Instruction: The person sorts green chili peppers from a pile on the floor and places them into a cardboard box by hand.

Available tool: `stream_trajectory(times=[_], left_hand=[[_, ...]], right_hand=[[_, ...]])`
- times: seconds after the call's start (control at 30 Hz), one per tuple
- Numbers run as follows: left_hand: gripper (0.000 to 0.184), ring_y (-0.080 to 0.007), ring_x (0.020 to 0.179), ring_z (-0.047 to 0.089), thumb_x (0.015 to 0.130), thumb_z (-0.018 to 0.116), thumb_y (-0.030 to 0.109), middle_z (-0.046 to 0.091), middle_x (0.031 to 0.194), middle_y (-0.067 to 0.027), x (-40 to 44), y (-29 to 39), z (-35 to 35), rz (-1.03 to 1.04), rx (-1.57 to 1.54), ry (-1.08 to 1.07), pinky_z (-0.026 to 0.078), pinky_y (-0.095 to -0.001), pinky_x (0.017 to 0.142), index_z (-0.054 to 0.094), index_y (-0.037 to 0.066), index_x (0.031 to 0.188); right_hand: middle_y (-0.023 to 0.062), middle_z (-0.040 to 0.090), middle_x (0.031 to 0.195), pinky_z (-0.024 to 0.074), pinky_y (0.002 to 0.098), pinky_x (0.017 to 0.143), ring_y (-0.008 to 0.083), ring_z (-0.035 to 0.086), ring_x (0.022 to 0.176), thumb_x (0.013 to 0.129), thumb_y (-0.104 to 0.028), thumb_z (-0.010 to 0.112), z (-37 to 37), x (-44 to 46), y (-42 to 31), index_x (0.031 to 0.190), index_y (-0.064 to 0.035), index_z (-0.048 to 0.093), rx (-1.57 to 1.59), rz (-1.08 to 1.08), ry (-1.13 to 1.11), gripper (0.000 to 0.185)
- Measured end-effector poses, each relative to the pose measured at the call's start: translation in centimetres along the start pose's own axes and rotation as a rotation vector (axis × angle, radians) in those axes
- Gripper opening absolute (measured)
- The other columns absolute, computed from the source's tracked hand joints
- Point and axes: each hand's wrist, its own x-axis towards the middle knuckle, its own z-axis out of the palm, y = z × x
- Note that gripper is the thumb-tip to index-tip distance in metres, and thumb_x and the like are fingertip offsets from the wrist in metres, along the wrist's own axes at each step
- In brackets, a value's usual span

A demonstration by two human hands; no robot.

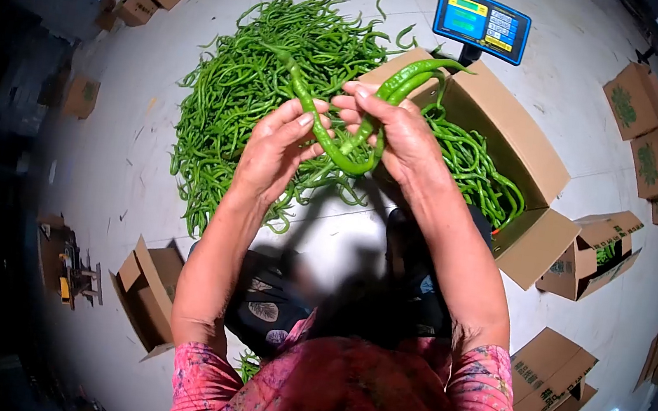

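My left hand (281, 139) pinches a long, curved green chili pepper (323, 136) between thumb and fingers. The pepper bends in a U toward my right hand (395, 135), which is closed around a few more green chili peppers (407, 76) whose ends stick out above the fingers. Both hands are raised in front of a large heap of green chili peppers (233, 110) on the floor. Just beyond my right hand stands an open cardboard box (513, 130) with many green peppers (468, 161) inside.
A scale display (482, 24) with a blue frame rises behind the box. An open carton (593, 253) with peppers lies at the right, another carton (551, 380) lower down. An open box (147, 290) sits at the left. Closed boxes (638, 101) are stacked at the far right.
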Motion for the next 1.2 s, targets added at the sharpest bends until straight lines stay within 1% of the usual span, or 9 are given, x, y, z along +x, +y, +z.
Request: stream_trajectory(times=[0.07, 0.1, 0.27, 0.4, 0.5, 0.77, 0.9, 1.0, 1.2], left_hand=[[0.032, -0.0124, 0.092, 0.06, 0.095, 0.057, 0.021, 0.062, 0.1, -0.0029, -0.4, 0.1, -1.1, -0.008, -0.027, -0.033, 0.049, -0.0308, 0.083, 0.056, 0.003, 0.121], [0.031, -0.0123, 0.092, 0.06, 0.095, 0.057, 0.021, 0.062, 0.1, -0.003, -0.7, 0.0, -1.5, -0.006, -0.028, -0.044, 0.049, -0.0305, 0.083, 0.057, 0.003, 0.121], [0.033, -0.011, 0.087, 0.058, 0.093, 0.058, 0.019, 0.062, 0.098, -0.0052, -2.1, -0.2, -1.5, -0.039, 0.144, -0.135, 0.047, -0.0248, 0.075, 0.057, -0.001, 0.119], [0.038, -0.0082, 0.064, 0.044, 0.096, 0.05, 0.019, 0.048, 0.078, 0.0001, -1.4, 1.2, -4.3, 0.071, -0.366, -0.193, 0.039, -0.0223, 0.056, 0.047, -0.005, 0.126], [0.033, -0.0073, 0.059, 0.041, 0.099, 0.045, 0.016, 0.048, 0.076, -0.002, -1.8, 1.7, -6.1, 0.106, -0.367, -0.053, 0.035, -0.0201, 0.049, 0.046, -0.005, 0.125], [0.03, -0.0103, 0.076, 0.058, 0.094, 0.06, 0.019, 0.063, 0.089, -0.0039, -1.0, -0.6, -5.9, 0.132, 0.115, 0.193, 0.048, -0.0233, 0.071, 0.059, -0.001, 0.116], [0.033, -0.0078, 0.078, 0.058, 0.091, 0.064, 0.021, 0.065, 0.091, -0.0023, -1.6, -1.0, -5.3, 0.131, 0.301, 0.226, 0.047, -0.0236, 0.069, 0.058, 0.001, 0.116], [0.035, -0.0087, 0.084, 0.059, 0.089, 0.066, 0.018, 0.065, 0.096, -0.0041, -1.7, -1.7, -5.8, 0.137, 0.127, 0.172, 0.047, -0.0241, 0.076, 0.057, 0.0, 0.118], [0.039, -0.0128, 0.096, 0.061, 0.087, 0.068, 0.013, 0.064, 0.107, -0.0087, -2.5, -1.4, -6.0, 0.158, 0.006, 0.098, 0.048, -0.028, 0.085, 0.055, -0.002, 0.12]], right_hand=[[0.0133, 0.067, 0.104, 0.0528, 0.0287, 0.083, 0.0153, 0.064, 0.089, 0.092, -0.016, 0.061, 0.5, -0.2, -0.1, 0.12, 0.0017, 0.057, -0.058, 0.009, 0.011, 0.034], [0.0095, 0.068, 0.095, 0.0506, 0.0252, 0.072, 0.011, 0.061, 0.077, 0.091, -0.019, 0.063, 0.6, 0.1, 0.4, 0.118, 0.002, 0.056, -0.03, -0.023, 0.007, 0.035], [0.0117, 0.066, 0.099, 0.0502, 0.0247, 0.073, 0.0108, 0.059, 0.078, 0.092, -0.017, 0.062, 1.4, 0.5, 1.1, 0.122, 0.0024, 0.054, -0.063, -0.046, -0.035, 0.036], [0.013, 0.066, 0.102, 0.0512, 0.025, 0.073, 0.0117, 0.06, 0.078, 0.092, -0.018, 0.061, 1.6, 0.8, 1.0, 0.124, 0.0023, 0.053, -0.123, -0.019, -0.106, 0.038], [0.0142, 0.066, 0.104, 0.0537, 0.0248, 0.074, 0.0139, 0.063, 0.084, 0.092, -0.017, 0.061, 1.7, 1.5, 1.4, 0.125, 0.0032, 0.052, -0.048, 0.055, -0.162, 0.04], [0.0087, 0.067, 0.109, 0.0462, 0.0264, 0.08, 0.0122, 0.059, 0.093, 0.088, -0.012, 0.061, 4.1, 1.4, 4.0, 0.124, 0.0052, 0.055, -0.488, 0.029, -0.287, 0.04], [0.012, 0.066, 0.108, 0.0464, 0.0345, 0.09, 0.0209, 0.06, 0.098, 0.087, -0.015, 0.059, 4.4, 2.2, 6.4, 0.121, -0.0027, 0.057, -0.701, -0.023, -0.36, 0.035], [0.0162, 0.064, 0.111, 0.0453, 0.0395, 0.093, 0.0283, 0.06, 0.106, 0.088, -0.016, 0.058, 5.4, 1.4, 6.4, 0.124, -0.0028, 0.052, -0.987, -0.126, -0.28, 0.039], [0.0161, 0.06, 0.122, 0.0424, 0.0382, 0.099, 0.0271, 0.057, 0.114, 0.089, -0.02, 0.06, 5.5, 1.7, 7.1, 0.133, -0.0052, 0.046, -0.836, -0.104, -0.451, 0.048]])
